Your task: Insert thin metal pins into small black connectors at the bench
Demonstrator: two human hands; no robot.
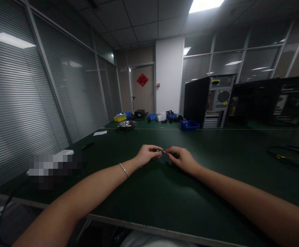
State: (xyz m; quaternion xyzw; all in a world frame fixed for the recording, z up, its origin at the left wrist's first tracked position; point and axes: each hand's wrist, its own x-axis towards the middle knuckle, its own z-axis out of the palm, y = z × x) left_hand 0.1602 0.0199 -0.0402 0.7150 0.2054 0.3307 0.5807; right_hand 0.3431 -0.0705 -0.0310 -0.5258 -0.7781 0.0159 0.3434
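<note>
My left hand [149,154] is closed, with thumb and fingers pinching a small green piece [159,151]. A thin, shiny metallic part [164,152] shows in the narrow gap between my hands. The fingertips of my right hand [180,157] close on its other end, and something dark shows under that hand's fingers. Whether the green and metallic parts are one thing, I cannot tell; they are too small and partly covered. Both hands are just above the green tabletop [144,202].
Left on the table are a slim green-and-black item [88,146], a white paper [100,133] and a blurred-out object [51,168]. Farther back are a metal bowl [127,125], a blue bin [190,125] and a computer case [211,103]. A black cable [293,157] lies right.
</note>
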